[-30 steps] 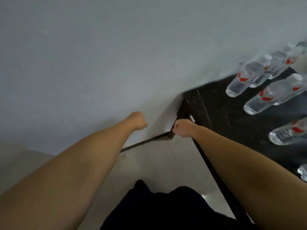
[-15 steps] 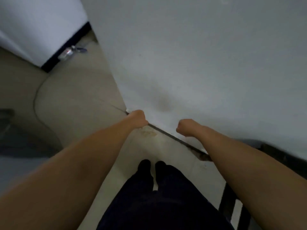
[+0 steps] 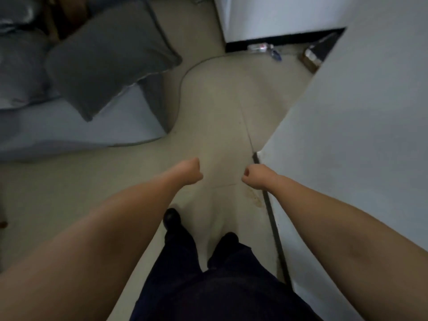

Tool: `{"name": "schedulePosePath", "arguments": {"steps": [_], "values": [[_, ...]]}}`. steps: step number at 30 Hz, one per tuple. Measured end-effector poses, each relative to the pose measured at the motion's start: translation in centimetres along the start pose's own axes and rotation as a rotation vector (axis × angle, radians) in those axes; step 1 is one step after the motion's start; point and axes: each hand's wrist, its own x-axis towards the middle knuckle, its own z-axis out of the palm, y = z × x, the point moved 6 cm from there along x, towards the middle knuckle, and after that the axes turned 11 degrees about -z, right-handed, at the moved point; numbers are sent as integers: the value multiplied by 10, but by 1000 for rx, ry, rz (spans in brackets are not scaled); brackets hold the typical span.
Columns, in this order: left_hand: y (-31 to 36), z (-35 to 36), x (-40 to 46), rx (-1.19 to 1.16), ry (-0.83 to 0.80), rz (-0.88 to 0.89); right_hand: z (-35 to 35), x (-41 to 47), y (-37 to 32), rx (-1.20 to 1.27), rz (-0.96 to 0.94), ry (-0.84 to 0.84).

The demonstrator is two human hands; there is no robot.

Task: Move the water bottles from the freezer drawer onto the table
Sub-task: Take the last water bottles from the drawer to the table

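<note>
Beige floor (image 3: 215, 117) lies below both fists: left hand (image 3: 191, 170) and right hand (image 3: 254, 177), each grip curled, apparently empty, grey cushion (image 3: 106, 56) at 10 o'clock.

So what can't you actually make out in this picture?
- Table and freezer drawer: neither shows in the head view; the white wall fills the right side.
- Small bottle-like item on the far floor: too small and blurred to identify.
- Left hand and right hand: fingers curled under, so their undersides are hidden.
</note>
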Motion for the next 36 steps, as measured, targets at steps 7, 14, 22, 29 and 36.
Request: {"name": "schedulePosePath", "arguments": {"steps": [7, 14, 22, 29, 36], "values": [[-155, -30, -5, -189, 88, -238, 8, 57, -137, -143, -185, -65], [-304, -68, -5, -252, 135, -316, 39, 106, -288, -286, -277, -102], [-498, -95, -30, -355, 165, -510, 78, 149, -486, -440, -484, -109], [-598, -74, -49, -526, 179, -661, 114, 175, -593, -498, -605, -140], [-705, -90, -58, -682, 256, -791, 152, 214, -732, -643, -778, -196]]}}
